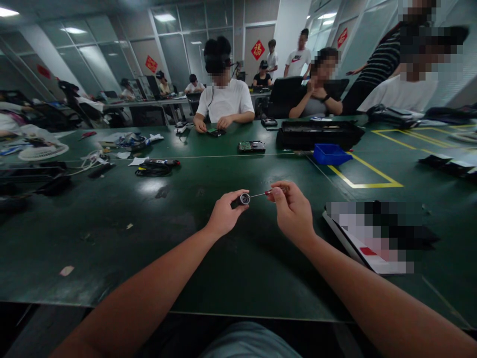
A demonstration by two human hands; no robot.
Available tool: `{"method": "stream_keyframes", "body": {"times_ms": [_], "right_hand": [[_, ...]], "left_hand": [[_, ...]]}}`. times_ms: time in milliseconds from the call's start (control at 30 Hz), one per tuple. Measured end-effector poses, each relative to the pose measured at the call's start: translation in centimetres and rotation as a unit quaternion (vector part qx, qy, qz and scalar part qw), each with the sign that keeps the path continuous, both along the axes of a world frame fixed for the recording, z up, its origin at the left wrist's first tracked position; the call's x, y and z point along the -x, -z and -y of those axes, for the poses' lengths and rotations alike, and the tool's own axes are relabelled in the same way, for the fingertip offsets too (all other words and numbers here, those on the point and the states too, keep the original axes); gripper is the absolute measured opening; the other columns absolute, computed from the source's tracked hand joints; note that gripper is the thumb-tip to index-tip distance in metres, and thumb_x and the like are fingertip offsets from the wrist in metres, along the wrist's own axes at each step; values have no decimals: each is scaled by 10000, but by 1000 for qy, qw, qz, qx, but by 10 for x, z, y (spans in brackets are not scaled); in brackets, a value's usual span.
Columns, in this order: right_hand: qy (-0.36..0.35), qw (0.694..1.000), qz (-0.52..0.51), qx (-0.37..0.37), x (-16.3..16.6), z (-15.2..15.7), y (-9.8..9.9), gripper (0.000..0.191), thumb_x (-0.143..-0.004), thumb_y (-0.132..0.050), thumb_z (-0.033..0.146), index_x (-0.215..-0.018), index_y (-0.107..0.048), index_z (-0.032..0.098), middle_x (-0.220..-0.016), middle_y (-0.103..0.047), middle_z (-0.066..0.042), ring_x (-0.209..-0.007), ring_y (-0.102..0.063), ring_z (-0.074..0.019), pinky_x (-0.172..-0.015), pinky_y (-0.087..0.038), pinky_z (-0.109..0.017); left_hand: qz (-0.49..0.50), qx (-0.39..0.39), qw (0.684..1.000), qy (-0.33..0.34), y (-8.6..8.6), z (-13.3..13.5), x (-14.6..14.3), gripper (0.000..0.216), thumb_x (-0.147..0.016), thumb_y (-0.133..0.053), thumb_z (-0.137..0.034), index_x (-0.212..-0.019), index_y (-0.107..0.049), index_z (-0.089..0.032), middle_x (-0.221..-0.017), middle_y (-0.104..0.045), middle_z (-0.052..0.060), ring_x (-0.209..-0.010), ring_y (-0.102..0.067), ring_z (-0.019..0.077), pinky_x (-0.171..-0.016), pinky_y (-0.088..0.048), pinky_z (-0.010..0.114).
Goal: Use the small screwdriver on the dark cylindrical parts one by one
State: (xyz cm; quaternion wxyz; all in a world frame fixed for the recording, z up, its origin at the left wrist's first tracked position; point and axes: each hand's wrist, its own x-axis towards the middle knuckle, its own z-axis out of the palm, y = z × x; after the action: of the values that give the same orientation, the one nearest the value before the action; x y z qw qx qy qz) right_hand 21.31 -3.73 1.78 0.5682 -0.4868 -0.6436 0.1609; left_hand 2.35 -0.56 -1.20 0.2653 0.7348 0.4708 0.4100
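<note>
My left hand (224,213) is wrapped round a small black cylinder (244,199), whose round open end with a silvery rim faces right and toward me. In my right hand (292,211) is a screwdriver (267,193) with a reddish handle, mostly covered by the fingers. Its thin metal shaft points left, and the tip reaches the cylinder's open end; whether it touches anything inside is too small to tell. Both hands are held above the middle of the green table (238,278).
A pixelated white box (367,238) lies right of my right forearm. Farther off are a blue bin (331,154), a long black case (318,134), a circuit board (252,146) and coiled black cables (156,168). Across the table a person (225,102) handles a small device.
</note>
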Motion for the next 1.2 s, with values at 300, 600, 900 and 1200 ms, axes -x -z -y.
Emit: {"method": "stream_keyframes", "body": {"times_ms": [300,600,900,1200], "right_hand": [[46,996,73,14,-4,-1,-5,301,-931,-616,460,-747,-632,223,-630,-633,4,-572,-579,-165,-587,-420,-318],[-47,997,64,20,-4,4,-6,201,-971,-519,319,-1069,-669,229,-786,-697,-12,-712,-664,-188,-655,-470,-327],[-53,996,74,10,-4,3,-6,215,-988,-462,292,-1085,-641,222,-822,-693,-21,-724,-646,-185,-668,-455,-329],[-34,998,-46,18,-3,-1,3,180,-970,-562,356,-1082,-621,228,-903,-715,-42,-835,-700,-217,-748,-528,-384]], "left_hand": [[3,-4,1000,-1,0,1,1,428,-837,-729,-107,-1237,-692,-257,-1266,-697,59,-1213,-620,240,-1121,-427,460],[-8,-5,1000,-5,0,1,1,421,-852,-719,-122,-1250,-691,-256,-1272,-698,58,-1219,-617,247,-1118,-433,470],[-28,-15,999,-19,4,-2,2,418,-848,-729,-131,-1244,-697,-259,-1265,-703,52,-1211,-622,248,-1108,-441,448],[-82,-15,996,-12,-10,6,-2,406,-879,-717,-174,-1275,-679,-260,-1231,-712,59,-1162,-627,255,-1054,-464,458]]}}
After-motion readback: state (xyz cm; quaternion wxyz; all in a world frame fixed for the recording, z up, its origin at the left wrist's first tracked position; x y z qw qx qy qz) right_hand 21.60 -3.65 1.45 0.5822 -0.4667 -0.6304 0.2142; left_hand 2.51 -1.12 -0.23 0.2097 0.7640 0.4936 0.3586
